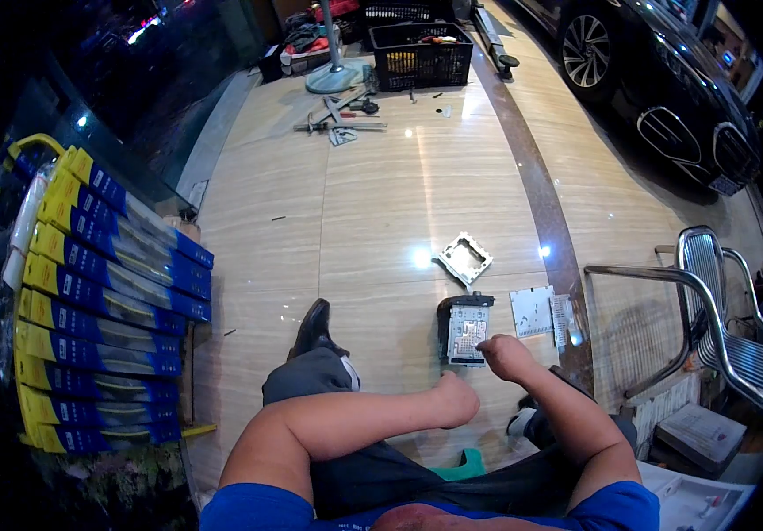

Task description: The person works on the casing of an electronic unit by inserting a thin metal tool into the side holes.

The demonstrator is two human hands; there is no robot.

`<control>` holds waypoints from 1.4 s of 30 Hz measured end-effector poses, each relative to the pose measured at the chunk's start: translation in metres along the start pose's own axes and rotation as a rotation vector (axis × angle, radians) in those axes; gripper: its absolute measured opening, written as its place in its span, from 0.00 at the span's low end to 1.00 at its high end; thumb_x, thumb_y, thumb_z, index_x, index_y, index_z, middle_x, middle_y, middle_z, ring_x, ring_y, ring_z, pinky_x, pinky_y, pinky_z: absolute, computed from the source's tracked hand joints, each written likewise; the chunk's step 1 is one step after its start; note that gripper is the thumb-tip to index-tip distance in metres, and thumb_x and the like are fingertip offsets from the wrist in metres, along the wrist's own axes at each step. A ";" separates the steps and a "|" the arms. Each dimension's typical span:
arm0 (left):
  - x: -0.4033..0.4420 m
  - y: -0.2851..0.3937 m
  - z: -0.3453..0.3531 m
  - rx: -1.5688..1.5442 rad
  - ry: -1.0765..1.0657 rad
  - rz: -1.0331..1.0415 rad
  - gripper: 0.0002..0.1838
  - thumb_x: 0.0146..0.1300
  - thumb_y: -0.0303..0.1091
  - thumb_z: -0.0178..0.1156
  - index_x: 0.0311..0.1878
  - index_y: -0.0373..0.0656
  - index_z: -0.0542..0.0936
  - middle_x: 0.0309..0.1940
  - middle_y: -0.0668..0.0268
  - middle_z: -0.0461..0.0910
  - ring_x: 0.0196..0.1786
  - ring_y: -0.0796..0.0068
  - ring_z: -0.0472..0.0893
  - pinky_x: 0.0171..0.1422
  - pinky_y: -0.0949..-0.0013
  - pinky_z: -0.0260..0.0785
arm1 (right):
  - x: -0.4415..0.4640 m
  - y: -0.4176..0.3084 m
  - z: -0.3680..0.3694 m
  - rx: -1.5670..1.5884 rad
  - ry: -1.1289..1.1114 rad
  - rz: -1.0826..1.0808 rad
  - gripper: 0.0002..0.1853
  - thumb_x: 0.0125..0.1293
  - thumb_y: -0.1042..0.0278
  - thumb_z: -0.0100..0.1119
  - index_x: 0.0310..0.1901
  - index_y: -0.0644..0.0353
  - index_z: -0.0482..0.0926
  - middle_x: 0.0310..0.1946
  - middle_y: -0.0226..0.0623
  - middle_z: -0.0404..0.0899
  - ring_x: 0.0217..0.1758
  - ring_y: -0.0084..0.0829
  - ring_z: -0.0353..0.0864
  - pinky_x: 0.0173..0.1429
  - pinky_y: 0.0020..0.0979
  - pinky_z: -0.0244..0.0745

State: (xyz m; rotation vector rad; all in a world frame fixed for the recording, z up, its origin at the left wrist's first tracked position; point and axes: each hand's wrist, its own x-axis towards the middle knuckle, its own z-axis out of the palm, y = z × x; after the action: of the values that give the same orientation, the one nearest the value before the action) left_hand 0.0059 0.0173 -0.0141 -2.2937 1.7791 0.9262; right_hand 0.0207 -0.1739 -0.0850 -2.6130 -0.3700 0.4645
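On my remote view, I take the opened metal unit (467, 332) as the centre of the clock. It lies on the shiny floor (381, 203) in front of the person, with a black side toward nine o'clock and a pale, patterned face upward. The right hand (509, 359) is at four o'clock, and its fingertips (483, 345) reach the edge of the unit. These fingers are bent; whether they pinch this edge or only touch it, I cannot tell. The left hand (458, 401) is at six o'clock, near the unit. Its fingers are mostly hidden from me, so I cannot tell if they are spread, pressed together or holding something.

A white frame (452, 269) with an open middle lies at twelve o'clock, just beside the unit. Between two and three o'clock I see a flat silver plate (532, 310), and next to it a narrow plate (563, 323). A green object (468, 463) shows at six o'clock, closer to the person's body. Well apart, toward eleven o'clock, metal tools (337, 126) lie in a loose group; a black crate (421, 73) stands farther, almost at twelve. At three o'clock there is a chrome chair (757, 367).
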 end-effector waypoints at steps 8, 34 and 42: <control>-0.001 -0.001 -0.003 0.019 -0.002 0.021 0.06 0.54 0.32 0.61 0.32 0.46 0.86 0.33 0.60 0.87 0.36 0.61 0.86 0.33 0.55 0.71 | 0.002 0.000 -0.001 -0.002 -0.018 -0.003 0.07 0.59 0.72 0.52 0.34 0.62 0.80 0.30 0.54 0.80 0.38 0.55 0.81 0.45 0.51 0.76; 0.001 -0.002 0.002 0.044 0.004 0.007 0.08 0.58 0.33 0.59 0.35 0.46 0.86 0.34 0.61 0.87 0.37 0.61 0.86 0.35 0.53 0.70 | 0.001 0.006 0.001 -0.044 -0.014 0.088 0.10 0.64 0.64 0.56 0.35 0.63 0.80 0.30 0.54 0.81 0.38 0.55 0.81 0.44 0.51 0.76; -0.004 -0.001 -0.008 0.019 -0.034 -0.004 0.07 0.57 0.32 0.61 0.36 0.46 0.86 0.36 0.60 0.87 0.39 0.61 0.87 0.37 0.54 0.71 | 0.000 0.006 0.002 0.037 0.036 0.061 0.08 0.62 0.67 0.55 0.35 0.61 0.81 0.31 0.54 0.81 0.38 0.55 0.81 0.45 0.50 0.75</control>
State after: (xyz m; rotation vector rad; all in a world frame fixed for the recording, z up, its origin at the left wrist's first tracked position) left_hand 0.0097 0.0174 -0.0057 -2.2558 1.7615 0.9374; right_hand 0.0209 -0.1782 -0.0894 -2.5993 -0.2683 0.4394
